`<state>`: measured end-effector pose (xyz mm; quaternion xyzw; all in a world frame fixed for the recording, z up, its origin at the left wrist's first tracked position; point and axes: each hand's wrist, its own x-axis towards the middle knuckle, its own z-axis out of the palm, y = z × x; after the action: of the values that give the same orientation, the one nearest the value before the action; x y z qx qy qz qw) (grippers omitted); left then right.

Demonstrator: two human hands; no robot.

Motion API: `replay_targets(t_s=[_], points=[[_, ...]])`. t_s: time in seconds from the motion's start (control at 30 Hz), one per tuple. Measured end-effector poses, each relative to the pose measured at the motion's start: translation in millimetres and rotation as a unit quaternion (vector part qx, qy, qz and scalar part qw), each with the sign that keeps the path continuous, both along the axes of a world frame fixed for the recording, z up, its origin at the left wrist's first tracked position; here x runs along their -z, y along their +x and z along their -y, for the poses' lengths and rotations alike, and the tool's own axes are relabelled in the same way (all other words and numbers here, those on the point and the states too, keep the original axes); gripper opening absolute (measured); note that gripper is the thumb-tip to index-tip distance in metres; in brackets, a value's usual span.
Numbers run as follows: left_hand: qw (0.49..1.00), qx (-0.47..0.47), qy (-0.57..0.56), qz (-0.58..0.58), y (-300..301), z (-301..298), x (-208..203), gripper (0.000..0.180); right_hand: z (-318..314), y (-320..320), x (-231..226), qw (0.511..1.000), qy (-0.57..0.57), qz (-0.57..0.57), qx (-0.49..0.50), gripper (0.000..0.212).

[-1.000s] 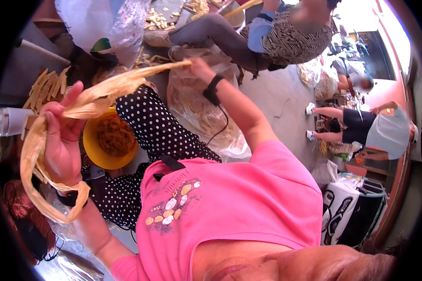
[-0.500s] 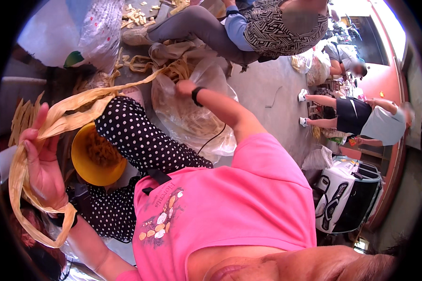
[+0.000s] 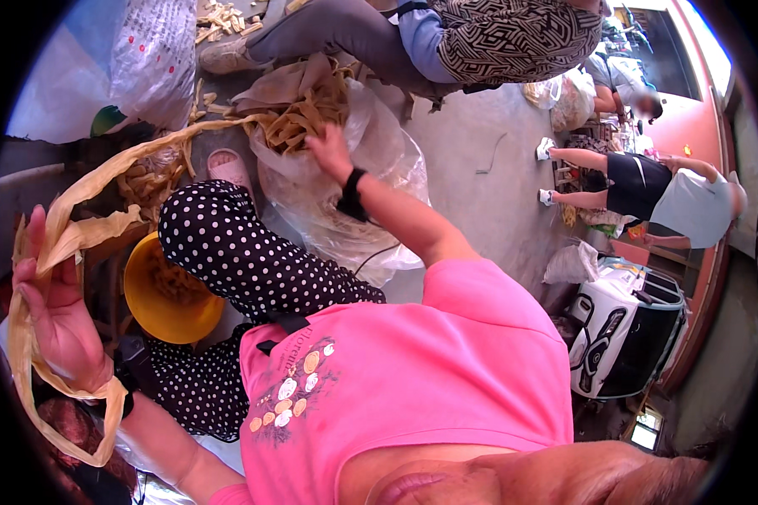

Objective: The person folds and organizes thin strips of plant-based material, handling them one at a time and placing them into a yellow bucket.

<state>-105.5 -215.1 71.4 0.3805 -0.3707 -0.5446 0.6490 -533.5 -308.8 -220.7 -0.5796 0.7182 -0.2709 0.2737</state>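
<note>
A long, flat, tan, dried-looking strip (image 3: 114, 168) is looped over my left hand (image 3: 59, 328) at the left side. My left thumb and fingers are closed around it, and one loop hangs below the wrist. Its far end runs across to a heap of similar strips (image 3: 299, 114) in the mouth of a clear plastic bag (image 3: 354, 202). My right hand (image 3: 333, 154) reaches to the right edge of that heap, its fingers bunched against the strips. Whatever those fingers pinch is hidden and slightly blurred.
Beside my dotted trousers (image 3: 236, 244) stands a yellow bucket (image 3: 156, 316) with tan pieces inside. A person in grey trousers (image 3: 328, 34) sits beyond the bag. Large white sacks (image 3: 143, 67) stand at the far left. Another person (image 3: 691, 206) stands at the right, near a white-and-black boxy object (image 3: 606, 345).
My left hand has shifted slightly left and down with the strip. My right hand has moved a little up, against the heap. More of the heap and a pink slipper now show.
</note>
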Motion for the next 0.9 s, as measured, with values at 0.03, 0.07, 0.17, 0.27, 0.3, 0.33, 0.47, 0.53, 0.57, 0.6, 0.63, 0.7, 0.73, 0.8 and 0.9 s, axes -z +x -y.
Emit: replay_targets(t_s=[0.03, 0.07, 0.17, 0.27, 0.3, 0.33, 0.47, 0.53, 0.57, 0.6, 0.63, 0.7, 0.73, 0.8, 0.9], points=[[1.0, 0.006, -0.005, 0.002, 0.3, -0.9, -1.0, 0.031, 22.0, -5.6, 6.8, 0.998, 0.033, -0.051, -0.002, 0.04], [1.0, 0.012, -0.008, 0.005, 0.8, -2.1, -2.8, 0.031, 41.7, -11.8, 17.0, 0.993, 0.067, -0.101, -0.003, 0.044], [0.999, 0.005, -0.012, -0.031, -13.7, -9.8, -17.3, 0.03, 63.2, -5.3, 42.5, 0.927, 0.221, -0.304, -0.012, 0.064], [1.0, -0.025, 0.005, -0.001, -19.4, -25.6, -18.4, 0.026, 58.6, 13.1, 30.9, 0.91, 0.223, -0.343, -0.072, 0.056], [1.0, -0.005, 0.009, 0.003, -20.2, -26.5, -18.3, 0.024, 59.0, 13.4, 43.6, 0.873, 0.22, -0.424, -0.1, 0.05], [1.0, -0.012, 0.012, 0.015, -19.7, -30.7, -21.4, 0.024, 62.0, 13.9, 46.8, 0.885, 0.222, -0.391, -0.125, 0.048], [1.0, -0.006, 0.004, -0.006, -7.0, -33.5, -14.7, 0.023, 71.6, -9.5, 36.0, 0.959, 0.171, -0.195, -0.11, 0.031], [0.999, -0.014, -0.001, -0.034, 0.7, -29.9, -16.5, 0.023, 84.5, -21.5, -2.0, 0.98, 0.194, -0.035, -0.009, 0.026], [0.999, -0.009, 0.004, -0.043, 2.3, -28.8, -21.8, 0.024, 89.0, -22.4, -32.3, 0.984, 0.136, 0.119, -0.01, 0.024], [0.999, -0.012, -0.012, -0.035, 5.8, -29.3, -24.4, 0.025, 94.3, -16.8, -72.6, 0.96, 0.073, 0.269, -0.014, 0.021], [0.999, -0.019, -0.027, -0.025, 11.1, -33.3, -26.7, 0.027, 93.8, -3.1, -132.1, 0.928, 0.065, 0.366, -0.04, 0.019], [0.998, -0.053, -0.023, 0.006, 19.7, -40.5, -35.8, 0.029, 79.0, 29.0, -245.9, 0.879, 0.025, 0.472, -0.06, 0.015], [0.999, -0.034, -0.03, -0.005, 15.4, -43.5, -42.3, 0.029, 69.3, 38.7, -275.5, 0.868, -0.008, 0.492, -0.063, 0.014], [0.998, 0.018, -0.05, -0.037, 11.6, -38.5, -41.0, 0.032, 46.8, 42.4, -289.5, 0.87, -0.028, 0.476, -0.122, 0.013], [0.993, 0.031, -0.088, -0.07, 0.4, -23.6, -22.3, 0.034, 54.6, 47.0, -251.6, 0.872, -0.003, 0.474, -0.127, 0.016]])
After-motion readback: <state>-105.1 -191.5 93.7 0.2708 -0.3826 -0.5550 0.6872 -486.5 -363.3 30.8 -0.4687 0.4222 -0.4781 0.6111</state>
